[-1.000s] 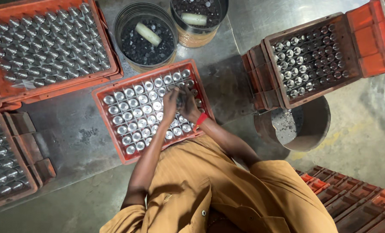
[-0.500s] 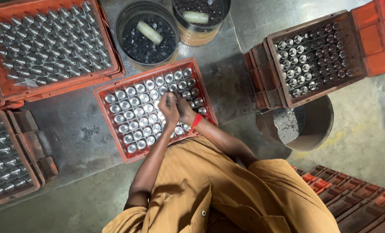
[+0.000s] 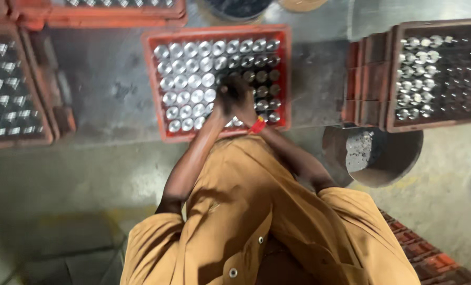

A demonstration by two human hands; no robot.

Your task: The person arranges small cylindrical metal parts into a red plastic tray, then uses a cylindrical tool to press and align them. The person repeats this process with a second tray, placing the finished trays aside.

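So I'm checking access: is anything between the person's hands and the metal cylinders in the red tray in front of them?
Nothing visible does. The left hand and right hand are together directly over the metal cylinders in the red tray; blur hides any contact.

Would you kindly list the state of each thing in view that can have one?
Middle red crate: lying flat, nearly full of upright metal cylinders.
Left hand: over the cylinders, blurred.
Right hand: beside it, grip unclear.
Right crate: tilted, partly filled.
Dark pan: holds grey scraps.

Grey concrete floor (image 3: 103, 100), stained, dim light, glare right
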